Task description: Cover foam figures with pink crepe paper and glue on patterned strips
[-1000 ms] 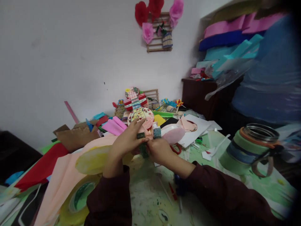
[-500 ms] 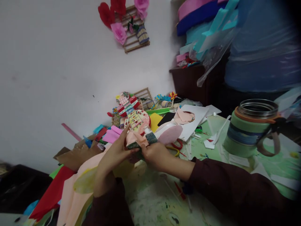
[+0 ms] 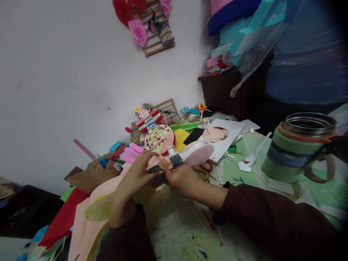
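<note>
Both hands hold one craft piece, which has a pale pink rounded end, a dark green painted section and a strip of peach paper across it. My left hand grips its near left end, fingers over the top and thumb along the lower edge. Pressed against the peach paper by the thumb, my right hand is closed around the middle, near the dark green section. The underside of the piece is hidden. Just behind it lies a decorated guitar-shaped craft with a round flowered body.
A lidless green flask stands on the right of the paint-stained table. Scissors lie just beyond my right hand. Coloured paper and a brown cardboard box crowd the left side. White paper lies at the back.
My left index finger, raised earlier, has come down and curled over the craft piece. The right hand keeps its grip. The view has shifted slightly.
</note>
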The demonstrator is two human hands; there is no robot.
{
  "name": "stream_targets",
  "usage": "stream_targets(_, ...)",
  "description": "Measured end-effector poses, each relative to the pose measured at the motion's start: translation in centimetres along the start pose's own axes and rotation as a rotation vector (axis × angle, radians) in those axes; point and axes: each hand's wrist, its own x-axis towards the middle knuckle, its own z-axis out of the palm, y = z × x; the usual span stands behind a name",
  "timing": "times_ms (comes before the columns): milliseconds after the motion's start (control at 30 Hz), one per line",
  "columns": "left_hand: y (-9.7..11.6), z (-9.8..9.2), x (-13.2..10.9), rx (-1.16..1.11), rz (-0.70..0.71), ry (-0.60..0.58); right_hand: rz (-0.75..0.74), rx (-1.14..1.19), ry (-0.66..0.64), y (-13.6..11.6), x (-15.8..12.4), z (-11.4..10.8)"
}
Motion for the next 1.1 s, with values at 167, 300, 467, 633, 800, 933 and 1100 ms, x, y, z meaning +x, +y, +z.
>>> stream_targets(167, -1.0, 0.5, -0.2, 0.098, -0.011, 0.147, 0.023, 0.029, 0.048, 0.1, 0.1, 0.1)
stream_targets(300, -1.3, 0.1, -0.6, 0.133, -0.047, 0.206, 0.058, 0.008, 0.067, 0.1, 0.1, 0.3)
stream_targets(467, -1.2, -0.2, -0.7, 0.156, -0.038, 0.196, 0.072, -0.011, 0.053, 0.2, 0.4, 0.6)
stream_targets(633, -1.4, 0.4, -0.2, 0.16, -0.001, 0.248, 0.124, 0.08, 0.02, 0.2, 0.5, -0.2)
stream_targets(800, -2.1, 0.6, 0.1, 0.145, 0.008, 0.242, 0.177, 0.148, 0.053, 0.6, 1.0, -1.2)
stream_targets(933, -2.7, 0.3, 0.2, 0.135, -0.02, 0.232, 0.156, 0.111, 0.027, 0.9, 1.7, -1.4)
stream_targets(1100, -2.4, -0.4, -0.2, 0.069, -0.103, 0.223, 0.103, 0.028, 0.049, 0.9, 1.3, -1.4)
